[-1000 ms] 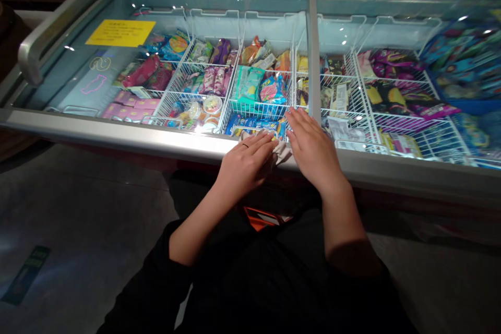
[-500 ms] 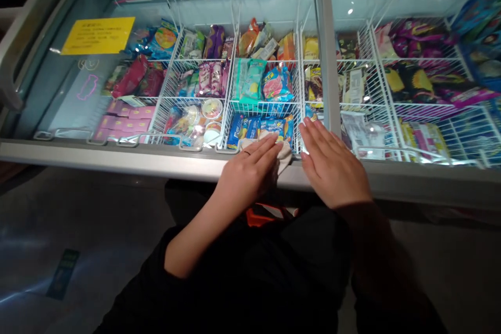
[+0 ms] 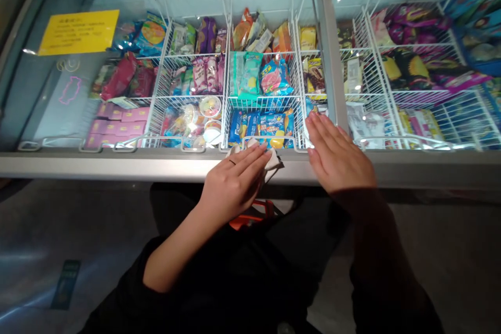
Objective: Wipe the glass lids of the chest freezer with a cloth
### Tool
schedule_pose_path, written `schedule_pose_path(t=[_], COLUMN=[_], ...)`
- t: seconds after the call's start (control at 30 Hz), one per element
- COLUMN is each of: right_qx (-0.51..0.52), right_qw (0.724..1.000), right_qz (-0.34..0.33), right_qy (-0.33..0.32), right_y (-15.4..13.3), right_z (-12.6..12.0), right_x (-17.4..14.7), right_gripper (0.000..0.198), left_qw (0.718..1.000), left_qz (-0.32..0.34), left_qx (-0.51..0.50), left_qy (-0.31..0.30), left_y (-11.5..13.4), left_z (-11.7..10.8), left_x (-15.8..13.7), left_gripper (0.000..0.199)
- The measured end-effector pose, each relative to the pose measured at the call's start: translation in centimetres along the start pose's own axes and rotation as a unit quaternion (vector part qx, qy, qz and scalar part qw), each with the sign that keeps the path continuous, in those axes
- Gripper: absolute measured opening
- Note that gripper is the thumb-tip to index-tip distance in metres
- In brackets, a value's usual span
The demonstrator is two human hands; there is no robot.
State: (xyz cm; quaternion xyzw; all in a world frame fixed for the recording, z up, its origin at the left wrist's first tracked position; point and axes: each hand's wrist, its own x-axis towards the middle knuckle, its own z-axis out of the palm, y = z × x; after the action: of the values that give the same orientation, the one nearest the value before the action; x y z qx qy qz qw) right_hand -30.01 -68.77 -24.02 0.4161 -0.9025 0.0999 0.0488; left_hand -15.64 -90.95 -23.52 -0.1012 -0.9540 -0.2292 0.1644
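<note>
A pale cloth (image 3: 274, 160) lies on the metal front edge (image 3: 113, 166) of a chest freezer. My left hand (image 3: 238, 175), a thin ring on one finger, presses down over it with the fingers close together; most of the cloth is hidden beneath. To the right, my right hand (image 3: 340, 159) rests flat with fingers stretched out, holding nothing. Its fingertips touch the glass near the sliding lid's frame (image 3: 332, 57), and its palm is over the front edge.
Under the glass, white wire baskets (image 3: 260, 98) hold packaged ice creams, tubs (image 3: 210, 106) and pink boxes (image 3: 119, 126). A yellow notice (image 3: 78, 32) is stuck at the left. Below, an orange object (image 3: 252, 215) shows near my legs, and a green sticker (image 3: 66, 284) is on the floor.
My left hand has slid left along the front edge with the cloth, away from my right hand. The right hand stays about where it was. The view has shifted slightly.
</note>
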Motion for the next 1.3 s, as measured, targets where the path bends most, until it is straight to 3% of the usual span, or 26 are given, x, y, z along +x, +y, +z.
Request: schedule_pose_path(t=[0.23, 0.4, 0.53, 0.67, 0.77, 0.87, 0.97, 1.1, 1.3], right_qx=[0.016, 0.025, 0.052, 0.080, 0.089, 0.087, 0.079, 0.060, 0.053], right_qw=[1.000, 0.998, 0.998, 0.996, 0.995, 0.996, 0.997, 0.998, 0.998], right_qz=[0.017, 0.050, 0.035, 0.035, 0.034, 0.024, 0.013, 0.015, 0.021], right_qy=[0.011, 0.030, 0.028, 0.006, -0.002, -0.014, -0.022, -0.010, -0.002], right_y=[-0.5, -1.4, -1.7, -2.2, -2.4, -2.3, -2.3, -3.0, -3.3], right_z=[0.8, 1.7, 1.9, 1.8, 1.9, 2.0, 1.9, 1.8, 1.9], right_x=[0.4, 1.1, 2.3, 4.6, 5.8, 5.8, 5.2, 4.9, 5.0], right_gripper=[0.059, 0.062, 0.064, 0.067, 0.066, 0.065, 0.064, 0.063, 0.061], left_qw=[0.998, 0.999, 0.995, 0.992, 0.993, 0.992, 0.990, 0.991, 0.996], left_qz=[0.063, -0.003, -0.052, -0.050, -0.036, -0.071, -0.106, -0.102, -0.067], left_qx=[0.011, 0.035, 0.084, 0.120, 0.107, 0.096, 0.063, 0.001, -0.030], left_qy=[0.023, 0.013, 0.024, 0.003, -0.029, -0.051, -0.067, -0.085, -0.046], left_y=[-0.3, -1.2, -1.0, 0.3, -0.1, -1.8, -3.0, -3.2, -4.3], left_z=[2.3, 2.8, 1.7, 1.9, 2.1, 1.4, 0.1, -0.5, 1.0], left_x=[0.9, 2.5, 0.8, 0.5, 2.4, 4.0, 3.5, 2.3, 5.5], left_gripper=[0.041, 0.040, 0.043, 0.044, 0.043, 0.047, 0.052, 0.055, 0.042])
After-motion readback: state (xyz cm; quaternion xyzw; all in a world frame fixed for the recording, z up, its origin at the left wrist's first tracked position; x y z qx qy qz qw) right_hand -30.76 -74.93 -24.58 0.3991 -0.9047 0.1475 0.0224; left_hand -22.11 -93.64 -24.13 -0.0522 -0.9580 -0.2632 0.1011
